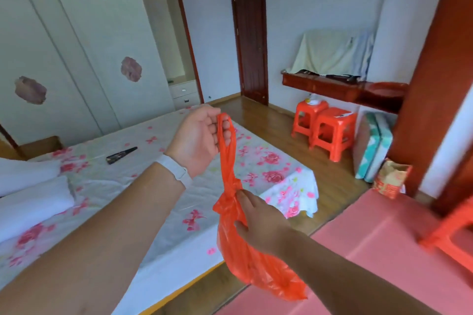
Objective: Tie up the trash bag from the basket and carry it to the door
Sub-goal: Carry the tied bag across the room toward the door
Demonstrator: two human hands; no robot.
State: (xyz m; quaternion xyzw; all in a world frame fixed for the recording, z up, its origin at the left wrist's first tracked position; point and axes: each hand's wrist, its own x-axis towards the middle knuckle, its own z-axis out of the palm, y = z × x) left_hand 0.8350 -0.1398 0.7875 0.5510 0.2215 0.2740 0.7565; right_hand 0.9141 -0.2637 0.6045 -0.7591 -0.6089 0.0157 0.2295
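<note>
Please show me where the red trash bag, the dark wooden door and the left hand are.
red trash bag [252, 263]: head view, on its bulging body.
dark wooden door [252, 38]: head view, on its middle panel.
left hand [198, 139]: head view, on the palm.

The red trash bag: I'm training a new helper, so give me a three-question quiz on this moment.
1. True or false: the red trash bag rests on the bed.
2. Which hand holds the bag's handle loops up?
3. The right hand grips the bag: A) at the bottom, B) at the knot.

Key: 1 false, it hangs in the air. 2 the left hand. 3 B.
</note>
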